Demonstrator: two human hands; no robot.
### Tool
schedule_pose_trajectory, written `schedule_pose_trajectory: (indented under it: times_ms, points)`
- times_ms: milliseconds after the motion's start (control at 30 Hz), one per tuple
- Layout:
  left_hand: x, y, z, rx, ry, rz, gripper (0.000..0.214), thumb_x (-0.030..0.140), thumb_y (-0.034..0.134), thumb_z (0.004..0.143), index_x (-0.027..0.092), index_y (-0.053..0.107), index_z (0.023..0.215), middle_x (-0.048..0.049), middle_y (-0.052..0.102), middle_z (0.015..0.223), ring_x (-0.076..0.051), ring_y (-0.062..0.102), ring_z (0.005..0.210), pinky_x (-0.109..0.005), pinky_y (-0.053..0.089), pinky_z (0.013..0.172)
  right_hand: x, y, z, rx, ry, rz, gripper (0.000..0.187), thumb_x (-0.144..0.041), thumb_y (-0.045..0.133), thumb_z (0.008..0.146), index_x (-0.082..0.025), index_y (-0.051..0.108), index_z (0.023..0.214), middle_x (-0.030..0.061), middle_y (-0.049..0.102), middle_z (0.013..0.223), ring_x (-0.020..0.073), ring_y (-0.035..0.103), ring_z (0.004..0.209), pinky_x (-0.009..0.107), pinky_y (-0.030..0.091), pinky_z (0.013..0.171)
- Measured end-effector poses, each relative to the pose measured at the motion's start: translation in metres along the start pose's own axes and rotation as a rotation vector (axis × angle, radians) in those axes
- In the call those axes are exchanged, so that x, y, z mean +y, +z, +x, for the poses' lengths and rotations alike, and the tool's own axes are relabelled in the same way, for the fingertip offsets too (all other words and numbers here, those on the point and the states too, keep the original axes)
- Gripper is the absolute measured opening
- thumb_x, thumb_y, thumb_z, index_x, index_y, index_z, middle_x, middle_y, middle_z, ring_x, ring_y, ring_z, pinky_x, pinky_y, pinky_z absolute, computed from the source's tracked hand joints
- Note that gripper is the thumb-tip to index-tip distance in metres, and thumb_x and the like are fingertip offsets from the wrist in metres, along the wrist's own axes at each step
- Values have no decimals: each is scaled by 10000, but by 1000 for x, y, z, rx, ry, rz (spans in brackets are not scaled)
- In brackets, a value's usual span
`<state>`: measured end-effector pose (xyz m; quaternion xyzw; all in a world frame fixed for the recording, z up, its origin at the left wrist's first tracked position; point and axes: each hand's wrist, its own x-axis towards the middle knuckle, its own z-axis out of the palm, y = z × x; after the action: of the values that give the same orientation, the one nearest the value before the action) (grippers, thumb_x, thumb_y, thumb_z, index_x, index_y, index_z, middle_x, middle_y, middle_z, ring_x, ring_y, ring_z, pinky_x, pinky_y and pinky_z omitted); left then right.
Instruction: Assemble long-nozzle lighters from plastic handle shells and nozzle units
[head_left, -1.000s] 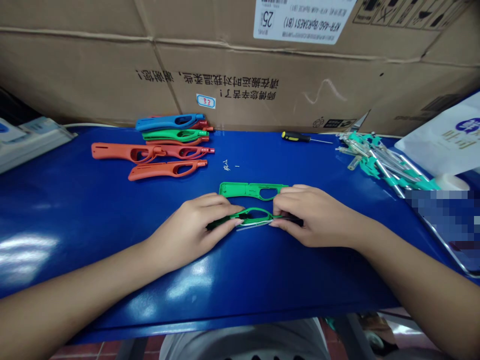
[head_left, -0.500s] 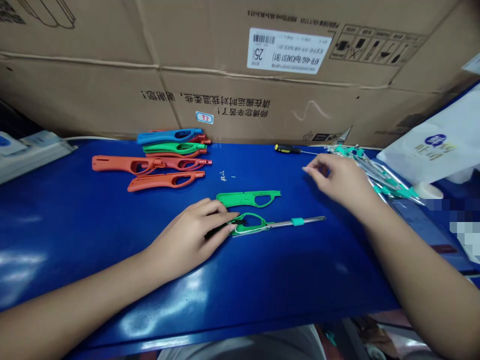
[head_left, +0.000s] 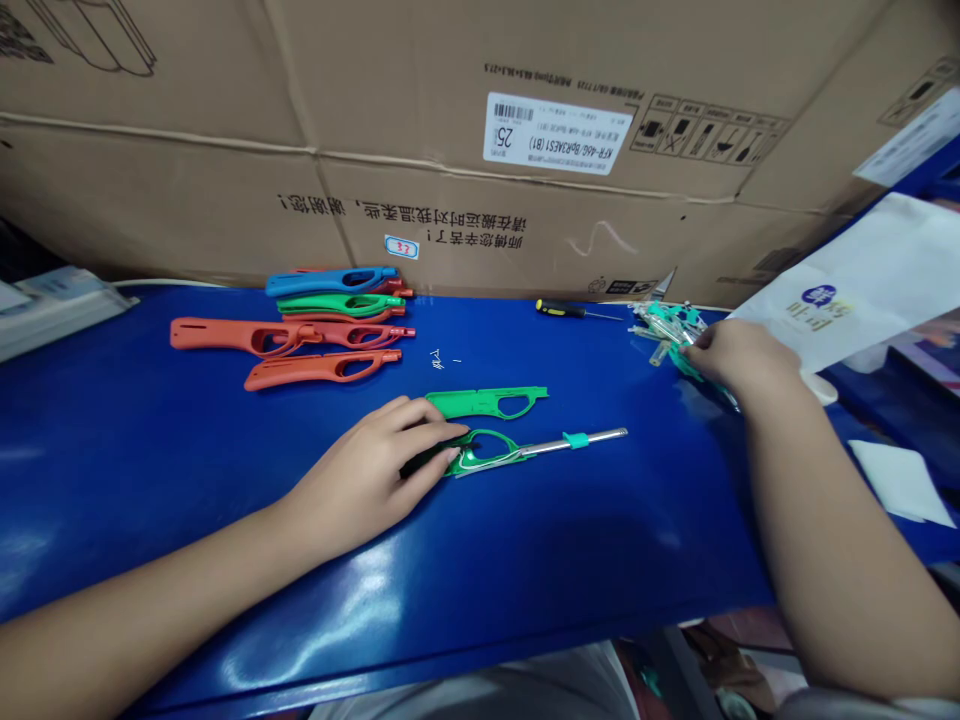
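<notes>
My left hand [head_left: 375, 460] is closed around the handle end of an opened green lighter shell half [head_left: 491, 437], which lies on the blue table. A metal tube with a turquoise collar [head_left: 576, 440] sticks out of its right end, and a thin white line runs along it inside. Just behind lies the matching green shell half [head_left: 487, 403], its inner side up. At the right, my right hand [head_left: 739, 360] reaches into a pile of metal tubes and turquoise parts [head_left: 675, 325]. Its fingers are bent together there; what they pinch is hidden.
Orange lighter shells [head_left: 322, 370], a green one [head_left: 341, 304] and a blue one [head_left: 330, 281] lie at the back left. A yellow-black screwdriver [head_left: 561, 308] rests near the big cardboard box [head_left: 420, 120]. White bag [head_left: 855, 280] and folded tissue [head_left: 900, 480] lie at the right.
My right hand has moved right, from above the table beside the screwdriver into the pile of parts. My left hand keeps its hold on the green shell half. The view has shifted slightly.
</notes>
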<state>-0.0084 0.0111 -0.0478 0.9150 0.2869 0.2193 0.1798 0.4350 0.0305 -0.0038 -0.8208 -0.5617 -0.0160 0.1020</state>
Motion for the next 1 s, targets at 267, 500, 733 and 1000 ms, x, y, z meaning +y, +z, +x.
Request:
schedule_pose_trajectory:
  times_ms: [267, 500, 733, 1000]
  points:
    - [5, -2, 0, 7, 38, -5, 283, 248, 538, 1016, 190, 688, 1249, -90, 657, 1109, -216, 620, 988, -382, 530, 888, -17, -2, -7, -122, 257, -113, 181, -243, 768, 673, -208, 599, 620, 101, 585, 690, 316, 601, 770, 431, 409, 672]
    - [7, -2, 0, 19, 48, -26, 271, 230, 548, 1008, 214, 687, 1239, -82, 664, 1119, -214, 627, 1011, -384, 539, 894, -37, -9, -15, -129, 72, 200, 163, -339, 617, 826, -216, 601, 719, 59, 648, 707, 197, 576, 643, 335, 430, 619]
    - [7, -1, 1, 4, 55, -81, 244, 204, 548, 1009, 212, 693, 1206, -75, 684, 1145, -207, 626, 1072, -378, 530, 941, -90, 15, -45, -512, -178, 871, 353, -488, 755, 739, -219, 600, 908, -10, 589, 691, 129, 509, 556, 246, 368, 446]
    - [7, -1, 0, -6, 52, -90, 228, 196, 556, 1002, 200, 691, 1187, -78, 683, 1152, -210, 626, 1076, -381, 530, 941, -101, 30, -55, -631, -118, 869, 336, -499, 733, 818, -204, 593, 896, -9, 583, 701, 104, 484, 524, 234, 368, 417]
